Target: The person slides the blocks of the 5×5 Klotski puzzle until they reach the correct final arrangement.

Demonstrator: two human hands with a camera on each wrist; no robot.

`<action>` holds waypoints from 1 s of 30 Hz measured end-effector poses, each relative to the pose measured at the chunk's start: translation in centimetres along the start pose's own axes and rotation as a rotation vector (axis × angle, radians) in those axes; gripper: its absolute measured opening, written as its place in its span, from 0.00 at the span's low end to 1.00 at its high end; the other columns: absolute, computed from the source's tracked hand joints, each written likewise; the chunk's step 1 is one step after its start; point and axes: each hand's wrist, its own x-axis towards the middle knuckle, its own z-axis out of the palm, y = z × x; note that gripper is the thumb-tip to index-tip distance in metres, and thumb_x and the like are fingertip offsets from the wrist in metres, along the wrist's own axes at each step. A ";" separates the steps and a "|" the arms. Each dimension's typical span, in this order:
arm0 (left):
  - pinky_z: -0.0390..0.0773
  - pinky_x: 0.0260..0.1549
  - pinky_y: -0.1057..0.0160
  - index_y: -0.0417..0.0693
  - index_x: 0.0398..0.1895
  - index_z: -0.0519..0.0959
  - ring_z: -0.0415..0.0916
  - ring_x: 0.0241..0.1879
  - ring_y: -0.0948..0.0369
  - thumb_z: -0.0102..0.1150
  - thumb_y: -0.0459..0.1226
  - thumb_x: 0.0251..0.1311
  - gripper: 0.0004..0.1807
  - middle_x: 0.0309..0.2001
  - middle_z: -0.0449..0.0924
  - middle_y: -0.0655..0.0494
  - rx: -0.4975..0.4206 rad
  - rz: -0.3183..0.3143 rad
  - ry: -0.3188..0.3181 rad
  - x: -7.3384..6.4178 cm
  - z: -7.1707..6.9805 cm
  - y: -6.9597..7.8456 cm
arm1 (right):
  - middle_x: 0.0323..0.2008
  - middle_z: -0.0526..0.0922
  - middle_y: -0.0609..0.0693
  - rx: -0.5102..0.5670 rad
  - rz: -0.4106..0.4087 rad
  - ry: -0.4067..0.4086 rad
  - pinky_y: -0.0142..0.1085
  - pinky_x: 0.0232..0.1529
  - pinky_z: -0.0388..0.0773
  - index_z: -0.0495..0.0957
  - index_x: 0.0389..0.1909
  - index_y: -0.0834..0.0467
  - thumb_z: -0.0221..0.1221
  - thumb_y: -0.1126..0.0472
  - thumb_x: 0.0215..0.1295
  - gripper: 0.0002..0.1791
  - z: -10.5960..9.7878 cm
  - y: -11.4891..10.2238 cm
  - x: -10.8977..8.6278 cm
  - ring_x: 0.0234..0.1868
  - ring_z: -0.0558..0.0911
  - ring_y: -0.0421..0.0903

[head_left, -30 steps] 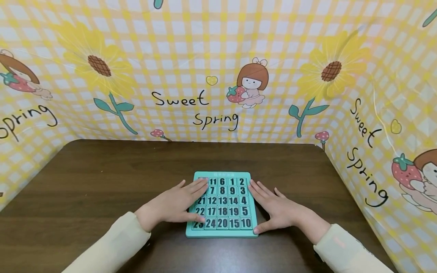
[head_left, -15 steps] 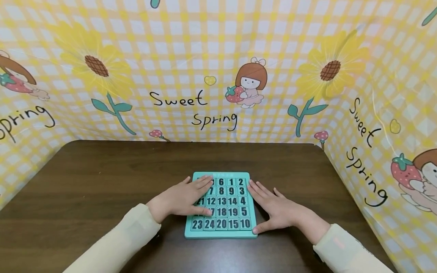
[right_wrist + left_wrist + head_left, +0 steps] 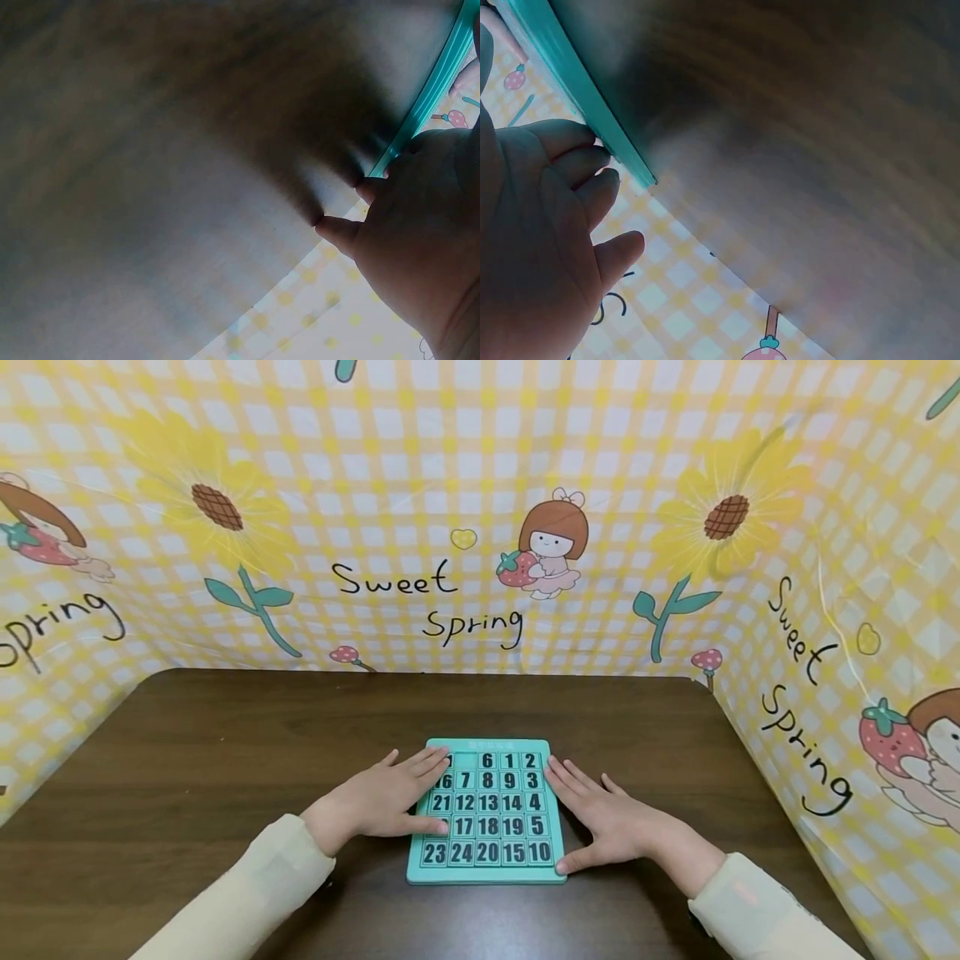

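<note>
1. Head: sliding number puzzle (image 3: 487, 814) on the table (image 3: 300, 718), seemingly part-sorted; tiles (image 3: 509, 761) 6, 1, 2 follow a gap (image 3: 466, 761), out of order; left hand (image 3: 375, 795) and right hand (image 3: 611, 821) lie unclenched at its edges
2. Left wrist: puzzle's edge only
3. Right wrist: likewise, tiles unseen

The teal board (image 3: 487, 875) lies flat, black-numbered tiles (image 3: 488, 803) across it, and there's one gap (image 3: 467, 761) in its top row, just left of the 6 (image 3: 487, 761)! My left hand (image 3: 375, 798) rests on its left side, my right hand (image 3: 609, 818) touches its right edge.
</note>
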 end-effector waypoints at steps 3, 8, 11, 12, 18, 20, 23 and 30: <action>0.47 0.73 0.35 0.47 0.80 0.51 0.40 0.81 0.55 0.47 0.71 0.60 0.54 0.81 0.44 0.53 0.010 0.022 0.008 0.0 -0.1 0.4 | 0.81 0.33 0.49 0.003 0.005 -0.002 0.72 0.70 0.43 0.37 0.81 0.53 0.59 0.22 0.50 0.68 0.0 0.0 -0.2 0.81 0.38 0.55; 0.47 0.74 0.36 0.47 0.80 0.49 0.40 0.81 0.55 0.48 0.71 0.60 0.54 0.81 0.43 0.53 0.034 0.085 0.029 0.7 -0.1 1.4 | 0.81 0.34 0.50 0.009 0.003 0.000 0.72 0.70 0.43 0.37 0.81 0.54 0.60 0.22 0.50 0.68 0.1 0.0 -0.2 0.81 0.38 0.55; 0.47 0.74 0.37 0.48 0.80 0.48 0.39 0.81 0.56 0.47 0.72 0.59 0.55 0.81 0.42 0.54 0.046 0.107 0.028 1.5 -0.3 2.2 | 0.81 0.34 0.49 0.014 0.004 -0.002 0.72 0.70 0.42 0.38 0.81 0.54 0.60 0.22 0.50 0.68 0.2 0.1 -0.2 0.81 0.38 0.55; 0.47 0.74 0.37 0.48 0.80 0.48 0.39 0.81 0.56 0.47 0.72 0.59 0.56 0.81 0.41 0.54 0.047 0.109 0.025 1.7 -0.3 2.4 | 0.81 0.34 0.49 0.015 0.006 -0.002 0.72 0.70 0.42 0.38 0.81 0.54 0.60 0.22 0.50 0.68 0.2 0.1 -0.2 0.81 0.38 0.55; 0.48 0.74 0.38 0.49 0.80 0.48 0.39 0.81 0.56 0.48 0.73 0.58 0.56 0.81 0.41 0.55 0.047 0.114 0.006 3.0 -0.2 3.3 | 0.81 0.34 0.49 0.020 0.003 -0.004 0.72 0.70 0.43 0.38 0.81 0.54 0.60 0.22 0.50 0.68 0.2 0.0 -0.1 0.81 0.39 0.55; 0.47 0.75 0.39 0.50 0.80 0.47 0.38 0.81 0.56 0.48 0.73 0.58 0.56 0.81 0.41 0.56 0.053 0.111 -0.006 3.3 -0.1 3.4 | 0.81 0.34 0.50 0.022 -0.001 -0.001 0.72 0.70 0.43 0.38 0.81 0.54 0.60 0.22 0.50 0.68 0.2 -0.1 -0.1 0.81 0.39 0.55; 0.47 0.75 0.40 0.51 0.80 0.47 0.38 0.81 0.57 0.47 0.74 0.58 0.57 0.82 0.40 0.57 0.062 0.102 -0.021 3.6 0.0 3.4 | 0.81 0.35 0.51 0.019 -0.005 0.002 0.72 0.70 0.44 0.38 0.81 0.55 0.60 0.22 0.51 0.68 0.1 -0.1 -0.1 0.81 0.39 0.56; 0.46 0.75 0.39 0.53 0.81 0.46 0.37 0.81 0.58 0.45 0.75 0.56 0.57 0.82 0.39 0.59 0.074 0.091 -0.022 3.6 0.1 3.0 | 0.81 0.35 0.51 0.019 -0.002 0.003 0.72 0.70 0.44 0.38 0.81 0.55 0.60 0.22 0.51 0.68 -0.1 -0.1 -0.1 0.81 0.39 0.56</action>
